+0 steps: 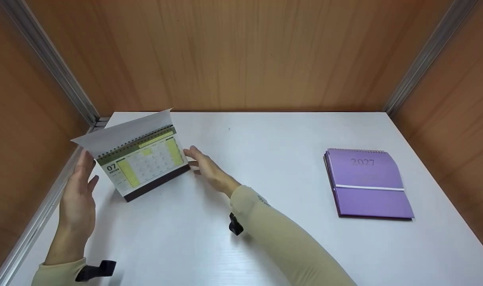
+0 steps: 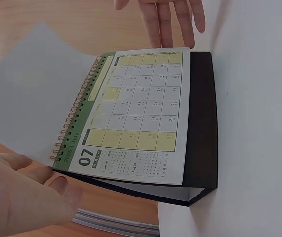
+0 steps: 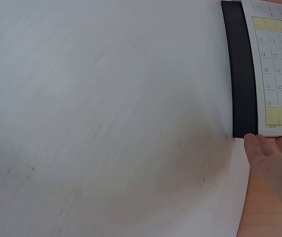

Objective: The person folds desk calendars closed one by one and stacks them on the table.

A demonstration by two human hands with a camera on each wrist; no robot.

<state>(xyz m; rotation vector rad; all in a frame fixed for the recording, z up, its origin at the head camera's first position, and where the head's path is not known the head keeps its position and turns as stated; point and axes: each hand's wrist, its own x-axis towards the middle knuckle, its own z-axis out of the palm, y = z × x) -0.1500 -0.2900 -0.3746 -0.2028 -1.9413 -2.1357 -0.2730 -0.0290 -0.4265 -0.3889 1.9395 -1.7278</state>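
A spiral-bound desk calendar (image 1: 152, 161) stands tilted on the white table's left side, showing July, page 07. A blank sheet (image 2: 37, 94) juts out backward from its coil, and a dark strip (image 3: 242, 74) runs along its lower edge. Beside the upper left corner of the calendar is my left hand (image 1: 78, 198), fingers extended; whether they touch it is hard to tell. My right hand (image 1: 211, 171) lies at the calendar's right edge, its fairly straight fingertips at the side near the bottom. Neither hand curls round the calendar.
A closed purple 2027 desk calendar (image 1: 370, 202) with a white band (image 1: 370, 187) lies on the table's right side. Wood-grain panels (image 1: 241, 55) rise behind and at both sides, with a metal rail (image 1: 47, 216) along the left edge.
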